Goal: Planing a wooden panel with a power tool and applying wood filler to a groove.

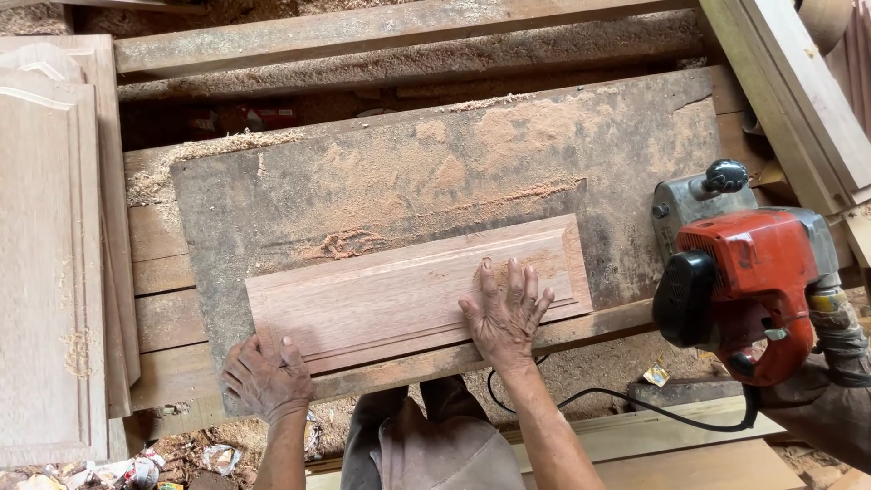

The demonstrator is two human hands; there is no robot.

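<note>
A reddish-brown rectangular wooden panel with a routed raised centre (pixel 413 295) lies flat on a dusty grey board worktop (pixel 435 172), near its front edge and slightly tilted, the right end farther from the person. The left hand (pixel 266 377) sits at the panel's near left corner, fingers curled over the edge in a loose grip on the corner. The right hand (pixel 506 313) lies flat on the panel's right part, fingers spread wide and pressing down, grasping nothing. Loose sawdust (pixel 508 136) covers much of the worktop behind the panel, with a small heap of shavings just beyond its far edge. At the right stands a red and black electric power tool with a grey metal base (pixel 744 272), well apart from both hands; its black cable (pixel 617 399) loops down below the worktop. A stack of pale wooden cabinet door panels (pixel 50 263) rests at the left. Rough wooden beams (pixel 381 27) run across behind the worktop.
</note>
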